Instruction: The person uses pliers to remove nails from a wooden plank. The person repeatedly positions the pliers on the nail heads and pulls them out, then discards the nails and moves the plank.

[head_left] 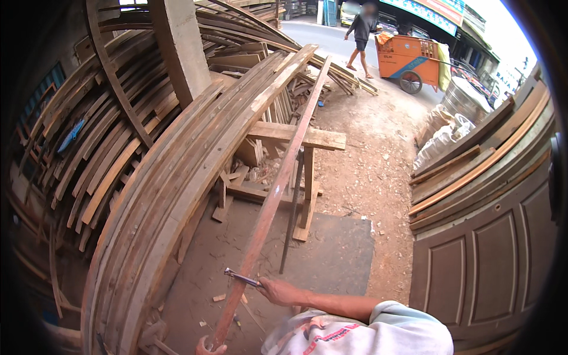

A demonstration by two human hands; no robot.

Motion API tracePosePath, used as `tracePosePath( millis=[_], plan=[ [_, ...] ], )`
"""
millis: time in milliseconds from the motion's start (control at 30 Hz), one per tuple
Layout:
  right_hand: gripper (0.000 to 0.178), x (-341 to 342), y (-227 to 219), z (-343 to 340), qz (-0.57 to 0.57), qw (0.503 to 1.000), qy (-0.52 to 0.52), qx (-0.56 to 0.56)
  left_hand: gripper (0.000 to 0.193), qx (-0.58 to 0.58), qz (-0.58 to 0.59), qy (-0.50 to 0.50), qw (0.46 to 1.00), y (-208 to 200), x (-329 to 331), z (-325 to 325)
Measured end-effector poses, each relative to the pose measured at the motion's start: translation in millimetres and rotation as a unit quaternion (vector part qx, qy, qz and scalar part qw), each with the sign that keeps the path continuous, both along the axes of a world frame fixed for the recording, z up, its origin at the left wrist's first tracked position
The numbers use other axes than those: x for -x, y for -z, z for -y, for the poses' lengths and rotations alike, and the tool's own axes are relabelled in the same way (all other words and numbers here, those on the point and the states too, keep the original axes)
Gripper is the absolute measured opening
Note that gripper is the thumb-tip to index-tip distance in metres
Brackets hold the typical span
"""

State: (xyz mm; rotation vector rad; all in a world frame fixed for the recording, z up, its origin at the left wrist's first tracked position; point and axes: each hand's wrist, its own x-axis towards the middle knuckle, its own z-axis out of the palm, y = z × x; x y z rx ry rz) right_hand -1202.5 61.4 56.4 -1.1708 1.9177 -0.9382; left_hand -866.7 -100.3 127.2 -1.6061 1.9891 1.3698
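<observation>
A long reddish-brown wooden plank (273,204) runs from the lower edge away toward the street, propped on the crossbar of a wooden sawhorse (325,139). My left hand (209,347) is closed around its near end, partly cut off by the lower edge. A little farther up, my right hand (277,292) grips a silver metal hand tool (241,277) with a forked tip, perhaps pliers. The tool lies across the plank; whether it bites into the wood I cannot tell.
Thick planks (177,207) are stacked along the left, near a concrete post (180,47). Panelled doors (485,266) and boards lean on the right. A dark sheet (337,248) covers part of the ground. Beyond, a person (361,35) walks by an orange cart (408,58).
</observation>
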Motion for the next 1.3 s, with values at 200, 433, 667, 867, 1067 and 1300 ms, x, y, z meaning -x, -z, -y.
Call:
tracePosePath(
  millis=[200,433,667,867,1067,1300],
  plan=[
    [0.034,0.9,17.7,-0.2,0.010,1.000,0.004,0.006,0.086,-0.003,-0.067,-0.039,0.997,23.6,-14.9,6.7],
    [0.046,7.9,-7.1,-5.0,0.181,0.983,0.034,-0.027,0.083,-0.013,0.039,0.020,0.999,31.4,-21.0,26.4],
    [0.041,2.0,-36.0,-12.7,0.245,0.967,0.034,-0.062,0.087,0.008,0.055,0.032,0.998,49.7,-32.9,44.3],
    [0.046,-3.9,-6.0,6.7,0.197,0.979,0.024,-0.045,0.089,-0.018,0.061,0.036,0.997,57.0,-37.4,51.3],
    [0.065,0.3,14.2,25.0,0.238,0.971,0.005,-0.021,0.086,0.016,0.084,0.030,0.996,41.2,-27.2,40.8],
    [0.079,7.5,30.2,29.1,0.199,0.978,-0.015,-0.063,0.081,-0.024,0.059,0.052,0.997,60.5,-46.0,56.1]
  ],
)
